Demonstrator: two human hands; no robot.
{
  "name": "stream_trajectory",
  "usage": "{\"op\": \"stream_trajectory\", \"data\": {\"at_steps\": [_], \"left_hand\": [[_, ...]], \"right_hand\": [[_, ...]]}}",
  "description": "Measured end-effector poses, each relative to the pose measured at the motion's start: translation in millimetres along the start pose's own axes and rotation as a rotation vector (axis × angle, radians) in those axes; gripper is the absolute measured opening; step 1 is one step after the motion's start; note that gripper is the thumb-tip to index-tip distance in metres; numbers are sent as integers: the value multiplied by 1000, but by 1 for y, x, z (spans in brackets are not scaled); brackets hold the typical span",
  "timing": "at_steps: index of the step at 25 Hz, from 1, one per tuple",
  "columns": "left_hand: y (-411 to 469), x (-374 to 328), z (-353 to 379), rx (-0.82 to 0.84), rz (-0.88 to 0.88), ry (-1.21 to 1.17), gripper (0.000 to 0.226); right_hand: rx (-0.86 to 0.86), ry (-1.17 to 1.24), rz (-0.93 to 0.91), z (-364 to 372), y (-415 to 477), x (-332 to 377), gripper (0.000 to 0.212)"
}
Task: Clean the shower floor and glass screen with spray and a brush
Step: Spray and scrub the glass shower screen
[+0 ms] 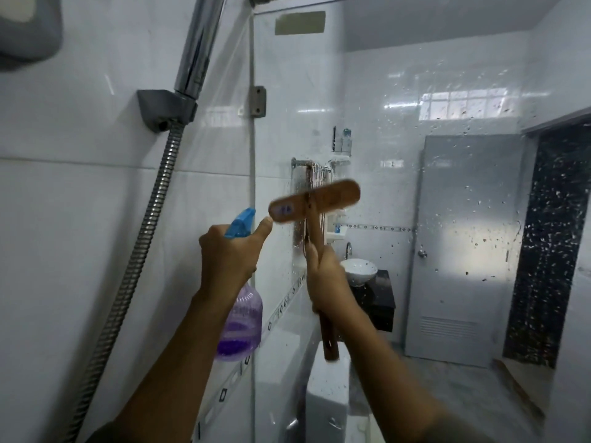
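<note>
the wooden brush (315, 203) sits raised near the centre of the view, its long flat head tilted so the right end rides higher, the back of the head facing us; it is blurred, and i cannot tell for certain whether the bristles touch the glass. the handle runs down from the head toward 6 o'clock, and the right hand (329, 282) is clenched around its middle, with the handle's butt poking out below the wrist. just at 9 o'clock of the brush head, the left hand (228, 254) grips the neck of a spray bottle (240, 321), thumb lifted near the brush head's left end; the blue trigger nozzle (240, 223) sticks up above the knuckles and the clear purple body hangs beneath the hand, with purple liquid low in it.

the glass screen (447, 193) fills the frame from 12 to 4 o'clock, speckled with droplets. its edge is fixed to the white tiled wall (64, 219) by a small metal clamp (257, 101). toward 10 o'clock a shower head handle (200, 49) rests in a grey wall holder (166, 108), and a ribbed metal hose (137, 251) drops from it toward 7 o'clock. through the glass, at 3 o'clock of the right hand, a white basin (359, 271) sits on a dark cabinet (380, 298), with a grey door (460, 244) further right.
</note>
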State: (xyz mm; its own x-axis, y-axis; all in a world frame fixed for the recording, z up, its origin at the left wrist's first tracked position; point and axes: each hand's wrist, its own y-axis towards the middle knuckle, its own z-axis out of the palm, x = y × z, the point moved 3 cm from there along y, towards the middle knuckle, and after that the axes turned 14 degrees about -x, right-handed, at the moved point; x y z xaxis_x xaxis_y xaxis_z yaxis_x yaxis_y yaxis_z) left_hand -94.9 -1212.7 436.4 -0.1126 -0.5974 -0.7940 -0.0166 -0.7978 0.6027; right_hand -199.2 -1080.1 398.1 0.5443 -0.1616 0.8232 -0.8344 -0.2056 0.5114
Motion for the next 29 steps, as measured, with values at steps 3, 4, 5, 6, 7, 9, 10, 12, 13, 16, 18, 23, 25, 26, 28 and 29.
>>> {"op": "stream_trajectory", "data": {"at_steps": [3, 4, 5, 6, 7, 9, 10, 12, 13, 16, 18, 23, 25, 26, 28, 29], "left_hand": [[-2, 1, -2, -25, 19, -5, 52], [-4, -1, -1, -17, 25, -13, 51], [-5, -4, 1, -6, 40, -26, 49], [-5, -7, 3, 4, 64, -42, 47], [-5, -10, 6, 9, 94, -59, 45], [-6, -14, 12, 12, 134, -85, 43], [-7, -16, 14, 13, 148, -75, 43], [-10, -16, 17, 8, 191, -44, 42], [-10, -15, 17, -2, 220, -38, 41], [-6, -13, 18, 7, 227, -18, 46], [-5, -12, 20, 47, 171, -9, 52], [-11, -18, 15, -37, 242, -61, 43], [-9, -14, 9, -69, 236, -76, 42], [-7, -12, 6, -76, 216, -82, 42], [-3, -8, 2, -77, 171, -76, 45], [-1, -7, 2, -72, 150, -64, 48]], "right_hand": [[50, -46, 1, -1, -6, -13, 35], [20, -50, -37, -6, 12, 3, 38], [-22, -43, -71, -14, 34, 22, 40], [-73, -12, -89, -26, 54, 41, 41], [-128, 24, -108, -41, 71, 55, 43], [-174, 30, -140, -65, 80, 50, 46], [-165, -8, -132, -71, 73, 33, 47], [-157, -88, -96, -77, 46, -2, 47], [-142, -80, -96, -79, 40, -8, 45], [-132, 39, -56, -83, 62, 25, 41], [-140, 77, -65, -85, 88, 62, 44], [-101, -31, -140, -33, 60, 28, 43], [-57, -67, -93, -11, 5, -31, 40], [-34, -68, -73, -4, -17, -46, 39], [-35, -31, -60, 5, -16, -39, 40], [-53, -20, -68, 9, 0, -21, 42]]}}
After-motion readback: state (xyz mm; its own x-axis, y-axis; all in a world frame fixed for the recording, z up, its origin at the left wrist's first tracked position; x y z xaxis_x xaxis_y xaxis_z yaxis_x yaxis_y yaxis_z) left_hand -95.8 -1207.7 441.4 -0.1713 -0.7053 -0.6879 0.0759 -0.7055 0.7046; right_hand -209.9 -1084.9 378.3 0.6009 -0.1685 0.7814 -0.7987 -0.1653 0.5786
